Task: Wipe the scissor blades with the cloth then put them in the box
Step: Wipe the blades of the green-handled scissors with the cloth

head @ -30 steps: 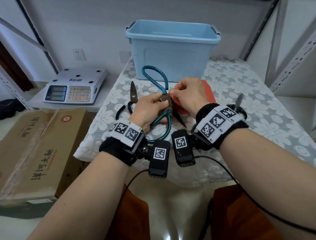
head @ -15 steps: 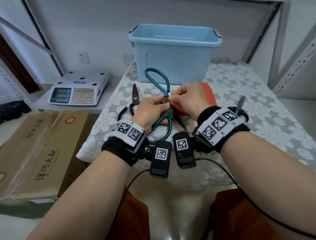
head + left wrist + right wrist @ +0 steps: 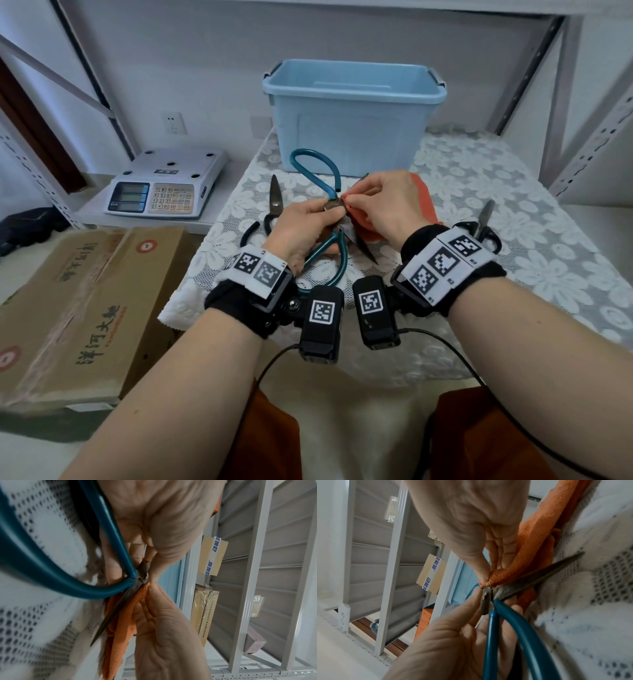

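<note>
Head view shows your right hand (image 3: 387, 202) has slid the pinched orange cloth (image 3: 423, 202) up to the pivot of the teal scissors (image 3: 329, 240). Your left hand (image 3: 301, 229) keeps its fingers curled round them above the tabletop (image 3: 513, 205), so wiping is unfinished and the blue box (image 3: 352, 113) waits beyond.

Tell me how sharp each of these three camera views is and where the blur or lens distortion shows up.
Head view: sharp, evenly lit; shelf uprights bow at the edges, blue box crisp. Left wrist view: lace tablecloth smeared, teal scissors soft, orange cloth clearer. Right wrist view: the blade fairly sharp, foreground left hand and lace soft.
</note>
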